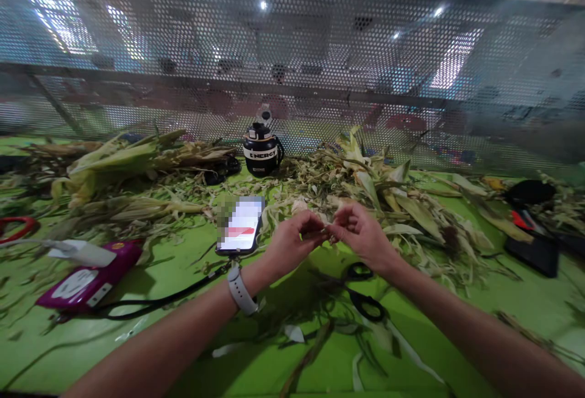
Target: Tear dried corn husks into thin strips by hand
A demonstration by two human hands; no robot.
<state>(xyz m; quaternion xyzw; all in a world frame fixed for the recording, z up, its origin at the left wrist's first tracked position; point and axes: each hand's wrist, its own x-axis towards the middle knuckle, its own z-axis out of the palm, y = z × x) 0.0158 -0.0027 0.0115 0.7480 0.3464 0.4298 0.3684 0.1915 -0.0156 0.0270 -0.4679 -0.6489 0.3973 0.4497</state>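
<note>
Over the green table, my left hand [295,238] and my right hand [359,236] meet with thumbs and fingers pinched together. A tiny pale and dark bit [326,232] shows between the fingertips; its kind is too small to make out. Below my right hand lie scissors with black handles [369,306], their blades in shadow. Dry corn husks [411,206] are heaped just beyond my right hand. To the left of my left hand lies a lit phone [242,227], partly blurred out. Green and pale husk strips [315,349] are scattered between my forearms.
A black jug [260,154] lettered ENERGY stands before a perforated metal screen [292,44]. More husks [119,163] lie at left, near a purple power strip [86,285] with a white plug [85,253]. A dark phone-like slab [532,255] lies far right.
</note>
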